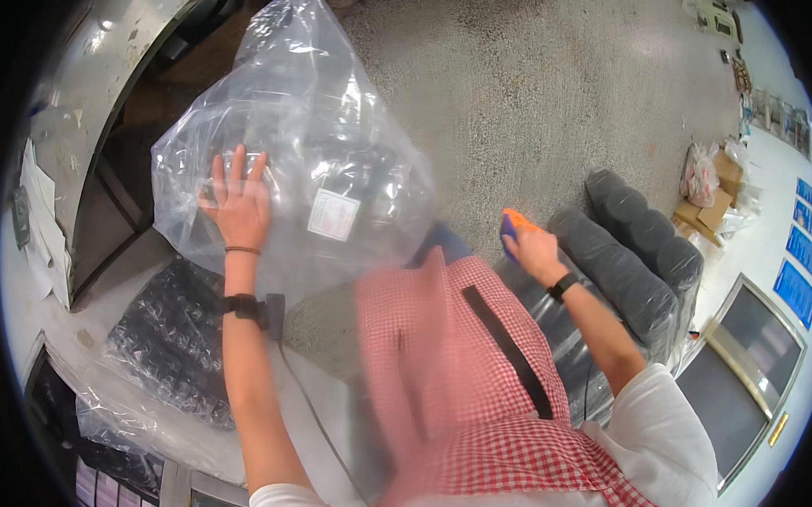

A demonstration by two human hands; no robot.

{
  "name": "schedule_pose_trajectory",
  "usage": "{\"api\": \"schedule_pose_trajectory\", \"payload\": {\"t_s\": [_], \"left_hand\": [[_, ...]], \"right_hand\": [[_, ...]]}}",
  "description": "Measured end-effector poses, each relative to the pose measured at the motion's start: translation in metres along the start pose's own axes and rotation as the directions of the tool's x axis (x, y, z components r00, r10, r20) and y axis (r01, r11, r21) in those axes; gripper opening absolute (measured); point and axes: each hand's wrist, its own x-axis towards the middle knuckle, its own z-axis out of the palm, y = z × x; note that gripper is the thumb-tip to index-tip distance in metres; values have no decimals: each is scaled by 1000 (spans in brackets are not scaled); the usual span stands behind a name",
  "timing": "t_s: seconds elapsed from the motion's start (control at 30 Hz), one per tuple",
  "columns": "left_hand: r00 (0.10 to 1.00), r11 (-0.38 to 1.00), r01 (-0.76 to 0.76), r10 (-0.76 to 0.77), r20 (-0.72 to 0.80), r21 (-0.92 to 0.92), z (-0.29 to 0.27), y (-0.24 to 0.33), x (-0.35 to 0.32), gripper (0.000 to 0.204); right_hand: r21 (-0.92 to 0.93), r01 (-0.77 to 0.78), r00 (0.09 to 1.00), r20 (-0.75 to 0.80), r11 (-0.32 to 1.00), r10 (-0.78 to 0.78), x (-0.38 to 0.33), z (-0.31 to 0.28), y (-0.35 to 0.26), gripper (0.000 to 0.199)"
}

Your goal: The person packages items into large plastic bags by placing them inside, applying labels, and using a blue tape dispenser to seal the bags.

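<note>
The left hand [238, 203] lies spread against a clear plastic bag [295, 93] at upper left, beside its white label [333, 215]. The right hand [538, 253] is wrapped around an orange-and-blue tool [511, 229], near dark, plastic-wrapped rolls [616, 270].

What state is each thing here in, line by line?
Clear plastic bag: bulging, seal unclear
White label: facing the camera
Left grip: open, spread against the bag
Orange-and-blue tool: held
Right grip: closed on the tool
Dark rolls: wrapped, lying side by side
Dark bundle: wrapped in clear plastic
Checked apron: worn
</note>
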Motion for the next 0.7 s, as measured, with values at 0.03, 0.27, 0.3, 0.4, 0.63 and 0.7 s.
{"api": "schedule_pose_trajectory", "payload": {"t_s": [0.03,0.27,0.3,0.4,0.63,0.7], "left_hand": [[995,999,17,-22,95,52,-5,-1,-5,41],[984,975,158,-143,102,-156,-5,17,6,51],[984,976,173,-163,77,-135,-6,14,4,51],[950,918,309,-284,131,-250,-3,26,-18,59],[696,700,713,-699,165,-43,-25,55,19,65],[562,574,819,-805,191,10,-34,54,20,62]], "right_hand": [[66,-14,1000,5,998,14,8,-14,-33,37],[216,-93,975,-180,972,133,187,-12,-109,39],[277,-208,953,-160,938,258,220,-42,-122,36],[157,334,740,-654,929,-155,295,-162,-174,34],[-371,533,482,-606,761,-633,466,-342,-310,27],[-402,612,395,-590,681,-704,513,-346,-327,26]]}}
